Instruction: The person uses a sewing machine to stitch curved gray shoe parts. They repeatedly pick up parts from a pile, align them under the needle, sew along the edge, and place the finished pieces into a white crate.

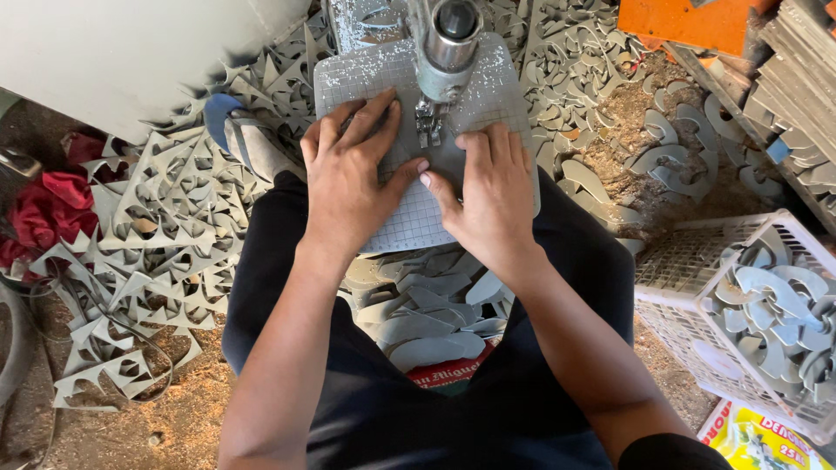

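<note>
together, left hand (347, 178) and right hand (492, 196), fingers spread flat, press a grey piece (427, 170) lying between them, directly beneath the machine's foot (428, 122).

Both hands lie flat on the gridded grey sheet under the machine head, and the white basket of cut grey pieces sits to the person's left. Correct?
Not quite: the white basket of cut grey pieces sits to the person's right, as the head view shows. The rest holds.

Even, soft daylight fills the scene, brightest on the pale panel (131, 52) up-left of the left hand (348, 174). Shadows stay faint beneath both hands. Focus is sharp centrally; wide-angle bending shows near the edges.
</note>
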